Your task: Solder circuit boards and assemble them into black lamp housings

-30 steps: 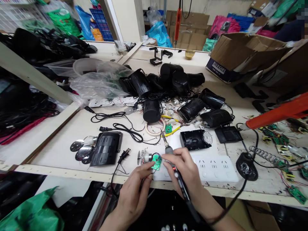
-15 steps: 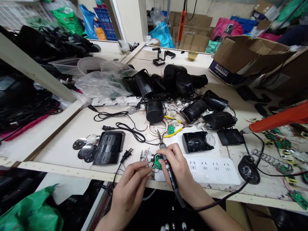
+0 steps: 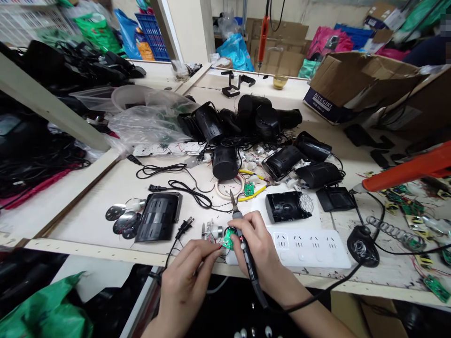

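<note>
My right hand is closed around a soldering iron, its bare tip pointing away from me over the bench. The thumb and fingers of that hand also touch a small green circuit board. Just left of the board, my left hand pinches a thin red wire at the board's edge. Behind the fingertips lies a small motor-like part with a metal cylinder and clear disc. A black two-pin plug rests left of it.
A white power strip lies right of my hands. Black housings and a half shell surround the work spot. Yellow-handled pliers and a tape ring lie beyond. An orange tool juts in from the right.
My left fingers have shifted slightly and now pinch the red wire at the board's edge. The board has turned a little, showing more of its green face. The soldering iron stays in my right hand.
</note>
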Tool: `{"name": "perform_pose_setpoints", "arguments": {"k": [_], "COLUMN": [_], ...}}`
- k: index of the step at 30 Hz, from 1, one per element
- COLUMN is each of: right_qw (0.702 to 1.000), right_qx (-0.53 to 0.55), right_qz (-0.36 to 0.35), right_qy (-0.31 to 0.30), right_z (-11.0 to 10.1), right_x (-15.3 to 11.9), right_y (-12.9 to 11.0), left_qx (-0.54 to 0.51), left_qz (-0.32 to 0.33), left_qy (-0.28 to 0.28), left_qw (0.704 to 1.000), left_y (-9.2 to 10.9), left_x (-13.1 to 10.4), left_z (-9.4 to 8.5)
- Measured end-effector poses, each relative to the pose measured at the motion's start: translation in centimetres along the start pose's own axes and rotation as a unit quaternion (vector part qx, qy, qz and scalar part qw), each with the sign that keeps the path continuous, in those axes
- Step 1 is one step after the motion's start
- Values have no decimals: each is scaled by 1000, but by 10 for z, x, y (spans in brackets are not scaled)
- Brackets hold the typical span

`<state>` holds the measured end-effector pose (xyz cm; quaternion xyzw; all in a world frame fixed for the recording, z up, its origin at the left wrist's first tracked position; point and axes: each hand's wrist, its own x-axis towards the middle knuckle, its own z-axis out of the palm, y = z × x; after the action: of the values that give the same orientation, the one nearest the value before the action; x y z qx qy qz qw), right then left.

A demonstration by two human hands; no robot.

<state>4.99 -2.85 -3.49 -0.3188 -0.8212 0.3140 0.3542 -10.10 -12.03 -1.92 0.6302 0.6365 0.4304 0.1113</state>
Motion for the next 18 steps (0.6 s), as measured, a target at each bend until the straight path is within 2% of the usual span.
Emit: {"name": "perform_pose_setpoints", "arguments": {"k": [7, 18], "right_qw": [1000, 1000], "right_qx": [6, 23], "right_qz": [9, 19], "right_qy": [-1, 2], "right_z": [0, 2], "right_x": [0, -2], "right_y": [-1, 0], "left_qx": [6, 24], "left_qz": [-23, -61], "left_qy": [-11, -67], "left_qw": [1000, 996], "left_y": [12, 10], "left_x": [4, 3], "left_z": [8, 12]}}
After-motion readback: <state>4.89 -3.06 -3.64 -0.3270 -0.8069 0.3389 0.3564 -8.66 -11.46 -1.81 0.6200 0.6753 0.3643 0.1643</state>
